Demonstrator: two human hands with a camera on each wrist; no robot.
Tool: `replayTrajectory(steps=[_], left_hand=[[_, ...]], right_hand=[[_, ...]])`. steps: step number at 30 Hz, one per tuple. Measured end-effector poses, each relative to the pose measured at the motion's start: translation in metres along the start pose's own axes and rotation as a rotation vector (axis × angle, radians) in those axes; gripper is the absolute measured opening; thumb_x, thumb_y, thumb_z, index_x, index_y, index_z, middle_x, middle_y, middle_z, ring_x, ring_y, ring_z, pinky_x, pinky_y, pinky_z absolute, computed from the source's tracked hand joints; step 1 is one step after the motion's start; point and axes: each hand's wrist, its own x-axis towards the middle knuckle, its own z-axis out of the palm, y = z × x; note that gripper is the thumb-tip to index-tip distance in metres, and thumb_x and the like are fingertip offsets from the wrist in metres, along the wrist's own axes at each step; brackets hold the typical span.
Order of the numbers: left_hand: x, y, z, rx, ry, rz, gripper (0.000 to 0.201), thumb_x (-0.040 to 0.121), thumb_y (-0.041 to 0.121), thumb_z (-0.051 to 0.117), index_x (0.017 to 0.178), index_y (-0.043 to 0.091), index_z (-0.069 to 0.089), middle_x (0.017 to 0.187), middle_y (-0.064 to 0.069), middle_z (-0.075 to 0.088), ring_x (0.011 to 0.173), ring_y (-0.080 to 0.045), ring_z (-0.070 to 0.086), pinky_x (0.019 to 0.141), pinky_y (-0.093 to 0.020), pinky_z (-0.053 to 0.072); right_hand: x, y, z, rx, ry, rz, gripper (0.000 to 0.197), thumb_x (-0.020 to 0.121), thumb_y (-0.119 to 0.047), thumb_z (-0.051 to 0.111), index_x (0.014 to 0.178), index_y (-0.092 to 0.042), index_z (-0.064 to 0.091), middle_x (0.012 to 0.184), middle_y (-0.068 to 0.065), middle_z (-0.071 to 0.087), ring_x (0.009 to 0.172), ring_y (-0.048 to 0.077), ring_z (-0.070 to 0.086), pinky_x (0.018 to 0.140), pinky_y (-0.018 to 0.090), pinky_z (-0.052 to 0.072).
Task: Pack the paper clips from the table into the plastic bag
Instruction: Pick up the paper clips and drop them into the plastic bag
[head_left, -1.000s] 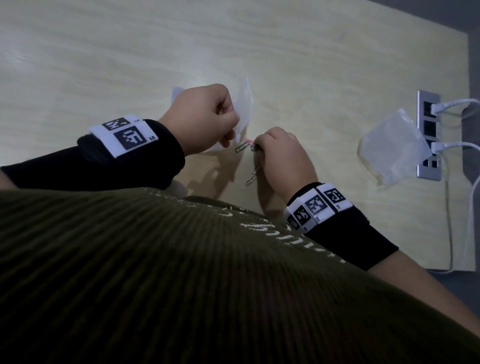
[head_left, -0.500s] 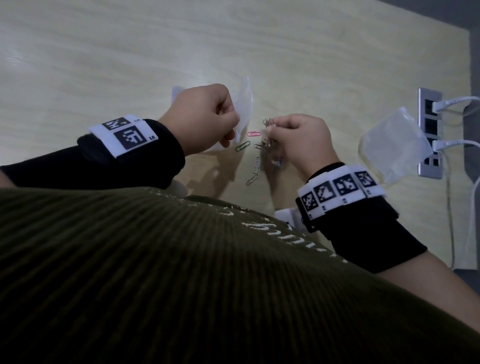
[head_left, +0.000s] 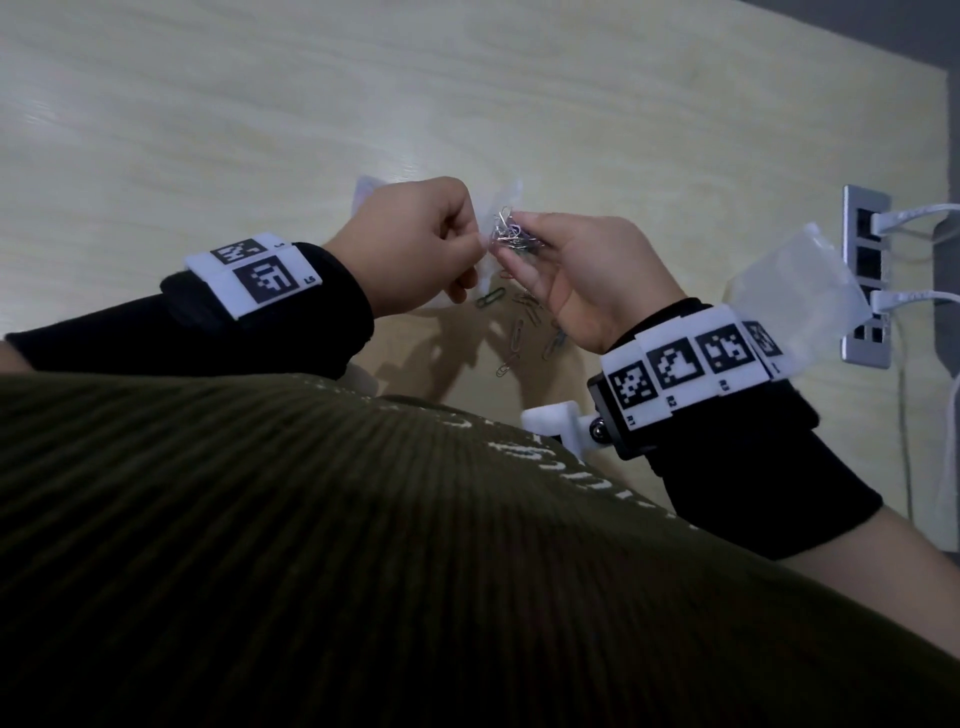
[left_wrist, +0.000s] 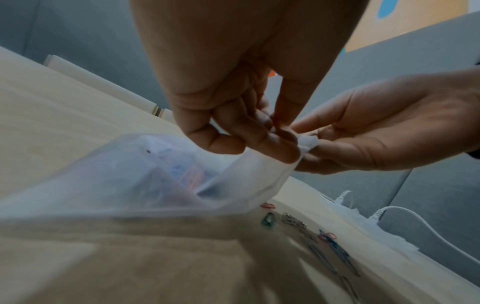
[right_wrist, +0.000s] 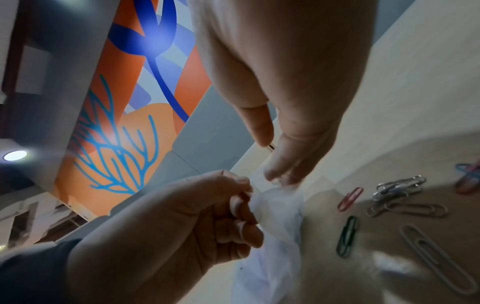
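My left hand (head_left: 467, 244) pinches the rim of a clear plastic bag (head_left: 506, 200), held just above the table. In the left wrist view the bag (left_wrist: 155, 174) sags open below the fingers (left_wrist: 283, 144), with coloured clips dimly visible inside. My right hand (head_left: 519, 247) holds a small bunch of paper clips (head_left: 511, 234) in its fingertips, right at the bag's mouth. Several loose clips lie on the table beneath both hands: a green one (right_wrist: 348, 236), a red one (right_wrist: 349, 198), silver ones (right_wrist: 400, 187) and a long white one (right_wrist: 436, 257).
A second clear plastic bag (head_left: 800, 296) lies at the right, next to a metal socket panel (head_left: 865, 275) with white cables (head_left: 914, 213) plugged in. The light wooden table (head_left: 260, 130) stretches away beyond the hands. My green sweater fills the lower head view.
My right hand has lifted off the table with a bunch of clips and moved up and left to the bag's mouth. My left hand has kept its pinch on the bag.
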Motion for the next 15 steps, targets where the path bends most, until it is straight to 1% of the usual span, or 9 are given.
replayTrajectory(steps=[3,5,6,9,11,12,13,14,15], left_hand=[[0.0,-0.001,0.001,0.012,0.012,0.002,0.016,0.086,0.026,0.055,0.077,0.013,0.055,0.063,0.006,0.071,0.056,-0.003,0.068,0.088,-0.034,0.044],[0.001,0.0,0.001,0.006,0.01,-0.001,0.015,0.086,0.025,0.056,0.077,0.012,0.056,0.063,0.005,0.07,0.054,-0.003,0.068,0.093,-0.037,0.047],[0.001,0.001,0.001,-0.001,0.013,-0.005,0.015,0.086,0.023,0.056,0.078,0.011,0.056,0.063,0.005,0.07,0.054,-0.003,0.067,0.092,-0.037,0.048],[0.001,0.0,-0.001,-0.01,0.029,-0.014,0.012,0.084,0.021,0.054,0.076,0.013,0.055,0.062,0.005,0.071,0.053,-0.001,0.067,0.097,-0.041,0.045],[0.001,-0.001,-0.002,-0.004,0.03,-0.012,0.012,0.082,0.022,0.052,0.073,0.014,0.053,0.061,0.006,0.071,0.054,0.0,0.066,0.102,-0.046,0.04],[0.001,0.0,-0.001,-0.008,0.028,-0.015,0.012,0.082,0.022,0.052,0.074,0.014,0.053,0.061,0.007,0.071,0.054,0.0,0.067,0.102,-0.045,0.04],[0.001,-0.001,-0.001,-0.016,0.026,-0.019,0.011,0.083,0.021,0.052,0.075,0.014,0.054,0.062,0.006,0.071,0.054,0.0,0.067,0.1,-0.041,0.042],[0.001,-0.001,-0.001,-0.026,0.023,-0.026,0.01,0.083,0.02,0.052,0.077,0.013,0.055,0.064,0.005,0.071,0.054,-0.001,0.067,0.094,-0.035,0.045],[0.001,-0.001,0.0,-0.031,0.022,-0.033,0.011,0.084,0.019,0.053,0.079,0.01,0.056,0.065,0.005,0.071,0.055,-0.002,0.067,0.084,-0.029,0.047]], right_hand=[[-0.001,-0.002,-0.002,-0.114,-0.006,0.028,0.019,0.096,-0.004,0.05,0.112,0.006,0.054,0.105,0.018,0.06,0.102,0.029,0.064,0.074,0.028,0.059],[-0.003,-0.005,-0.004,-0.199,-0.021,0.003,0.024,0.096,-0.007,0.051,0.118,0.002,0.055,0.109,0.014,0.061,0.112,0.026,0.062,0.083,0.031,0.058],[-0.005,-0.007,-0.005,-0.24,-0.025,-0.036,0.02,0.096,-0.007,0.052,0.114,-0.002,0.059,0.108,0.011,0.063,0.109,0.023,0.063,0.085,0.031,0.058],[-0.006,-0.01,-0.013,-0.394,0.06,-0.175,0.013,0.092,-0.012,0.055,0.102,-0.014,0.063,0.103,0.006,0.065,0.095,0.017,0.067,0.079,0.029,0.058],[-0.006,-0.008,-0.024,-0.665,0.173,-0.238,0.017,0.087,-0.018,0.062,0.104,-0.018,0.061,0.099,0.003,0.065,0.084,0.014,0.068,0.077,0.034,0.059],[-0.006,-0.006,-0.029,-0.894,0.216,-0.24,0.026,0.084,-0.022,0.065,0.109,-0.018,0.058,0.103,0.003,0.064,0.082,0.014,0.066,0.074,0.034,0.058],[-0.006,-0.004,-0.035,-1.154,0.244,-0.201,0.038,0.081,-0.025,0.069,0.115,-0.017,0.054,0.109,0.005,0.062,0.085,0.016,0.063,0.072,0.031,0.052],[-0.007,-0.001,-0.04,-1.368,0.255,-0.123,0.052,0.077,-0.027,0.074,0.121,-0.015,0.049,0.116,0.007,0.057,0.089,0.02,0.06,0.07,0.029,0.046],[-0.009,0.003,-0.044,-1.492,0.248,-0.022,0.063,0.073,-0.029,0.079,0.123,-0.013,0.045,0.12,0.009,0.053,0.089,0.022,0.06,0.068,0.029,0.042]])
